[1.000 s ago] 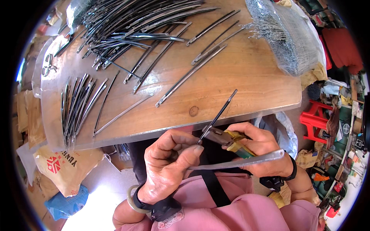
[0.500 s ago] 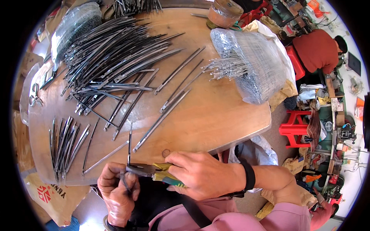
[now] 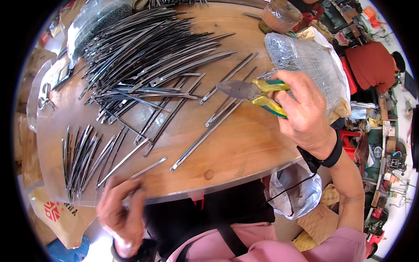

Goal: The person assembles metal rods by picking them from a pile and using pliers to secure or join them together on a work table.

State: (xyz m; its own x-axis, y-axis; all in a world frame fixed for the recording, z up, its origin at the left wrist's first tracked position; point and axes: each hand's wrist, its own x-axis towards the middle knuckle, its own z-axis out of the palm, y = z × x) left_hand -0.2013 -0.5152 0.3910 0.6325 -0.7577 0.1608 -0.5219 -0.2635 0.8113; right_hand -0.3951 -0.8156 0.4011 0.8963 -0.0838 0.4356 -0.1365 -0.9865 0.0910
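Observation:
My right hand (image 3: pixel 305 111) is raised over the right part of the table, wrapped round combination pliers (image 3: pixel 266 91) with yellow-and-green handles. Their dark jaws point left, above a few loose metal strips (image 3: pixel 209 135). Low at the table's front edge is my left hand (image 3: pixel 122 209), slightly blurred, its fingers loosely bent and apart. Just beyond its fingertips a short thin strip (image 3: pixel 150 167) lies on the table, its near end hidden by the hand. A small fanned group of dark strips (image 3: pixel 80 161) lies left of it.
A large heap of dark metal strips (image 3: pixel 144 52) covers the far left of the wooden table (image 3: pixel 244 144). Scissors (image 3: pixel 45 96) lie at the left edge. Plastic-wrapped bundles of thin wire pieces (image 3: pixel 305 56) and a round tin (image 3: pixel 281 15) stand at the right and back.
My right hand has lifted the pliers up and right, away from my left hand. The left hand has let go of the dark strip at the pliers and dropped slightly leftward. The view has shifted.

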